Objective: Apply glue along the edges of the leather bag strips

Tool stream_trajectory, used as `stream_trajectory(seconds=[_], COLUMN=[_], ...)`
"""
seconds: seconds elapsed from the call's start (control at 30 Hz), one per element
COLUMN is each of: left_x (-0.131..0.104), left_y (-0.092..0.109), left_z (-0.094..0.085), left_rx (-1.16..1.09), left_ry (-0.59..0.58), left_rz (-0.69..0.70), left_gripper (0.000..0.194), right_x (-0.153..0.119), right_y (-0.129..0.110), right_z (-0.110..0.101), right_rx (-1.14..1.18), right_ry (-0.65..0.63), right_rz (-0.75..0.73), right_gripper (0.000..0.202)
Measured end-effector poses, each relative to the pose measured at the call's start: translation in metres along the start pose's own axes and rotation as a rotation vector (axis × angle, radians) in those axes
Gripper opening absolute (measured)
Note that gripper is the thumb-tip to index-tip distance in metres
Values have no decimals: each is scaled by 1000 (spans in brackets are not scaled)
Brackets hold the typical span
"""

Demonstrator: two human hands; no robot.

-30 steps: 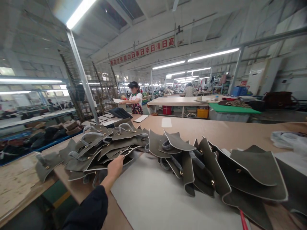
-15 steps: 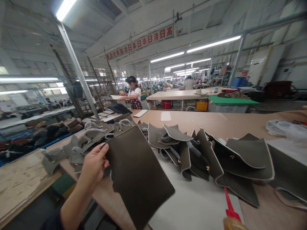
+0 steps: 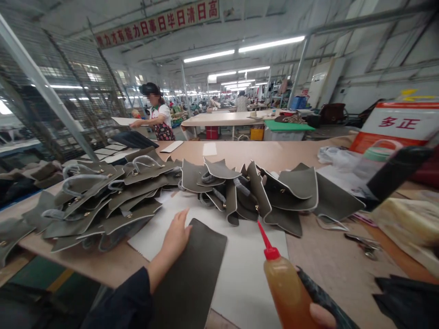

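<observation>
A dark grey-green leather panel (image 3: 202,260) lies flat over the white board (image 3: 248,283) on the table in front of me. My left hand (image 3: 176,235) rests at the panel's upper left edge, fingers stretched out and thumb against it. At the lower right, my right hand (image 3: 322,315) is around a clear squeeze bottle (image 3: 288,292) of amber liquid. Its red nozzle (image 3: 263,237) points up and away; most of that hand is hidden. Behind the bottle shows a dark, mottled, long thing (image 3: 322,292) that I cannot make out.
Leather bag pieces with wrapped handles (image 3: 113,192) are heaped at the left; more leather pieces (image 3: 254,192) lie beyond the board. Metal clips (image 3: 366,244), a plastic bag (image 3: 338,155) and a black upright object (image 3: 399,173) are at the right. A co-worker (image 3: 159,114) stands across the table.
The leather panel has come down from the air onto the board, and my left hand has loosened its pinch. The bottle shows more fully. My view has turned right and down.
</observation>
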State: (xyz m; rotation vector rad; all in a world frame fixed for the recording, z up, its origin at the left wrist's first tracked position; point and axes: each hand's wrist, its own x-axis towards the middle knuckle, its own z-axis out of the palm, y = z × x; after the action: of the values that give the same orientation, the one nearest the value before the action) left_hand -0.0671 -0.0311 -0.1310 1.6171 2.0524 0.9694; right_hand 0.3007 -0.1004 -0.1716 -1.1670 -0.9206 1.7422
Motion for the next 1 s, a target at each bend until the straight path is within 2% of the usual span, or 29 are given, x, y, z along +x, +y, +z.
stream_trajectory(seconds=[0.07,0.13,0.17,0.23,0.27,0.33,0.4,0.47,0.57,0.67,0.73,0.83,1.0], left_x=[-25,-58,-74,-100,-109,-117,-117,-115,-113,-111,-106,-92,-76], left_y=[13,17,15,9,5,-1,-3,-3,-2,-1,-1,-6,-14], left_z=[23,40,47,58,63,70,74,75,76,77,77,74,74], left_rx=[120,390,496,629,666,710,709,672,637,655,576,410,310], left_ry=[-57,-198,-274,-351,-360,-343,-326,-332,-324,-332,-373,-425,-459], left_rz=[100,169,158,117,100,85,78,67,73,98,51,-45,-94], left_gripper=[35,25,26,30,32,32,31,30,27,26,30,29,27], right_x=[9,22,28,35,35,31,26,24,28,38,44,51,56], right_y=[3,18,27,45,50,51,39,24,9,10,14,20,22], right_z=[-9,-19,-22,-24,-23,-15,-6,0,5,8,11,18,36], right_rx=[212,385,436,401,390,437,511,553,391,-11,-238,-425,-680], right_ry=[-39,-100,-157,-311,-307,-123,66,167,178,226,273,279,247], right_rz=[40,90,124,218,219,109,35,9,-43,-139,-205,-323,-512], right_gripper=[62,65,64,61,57,44,41,42,37,41,42,37,34])
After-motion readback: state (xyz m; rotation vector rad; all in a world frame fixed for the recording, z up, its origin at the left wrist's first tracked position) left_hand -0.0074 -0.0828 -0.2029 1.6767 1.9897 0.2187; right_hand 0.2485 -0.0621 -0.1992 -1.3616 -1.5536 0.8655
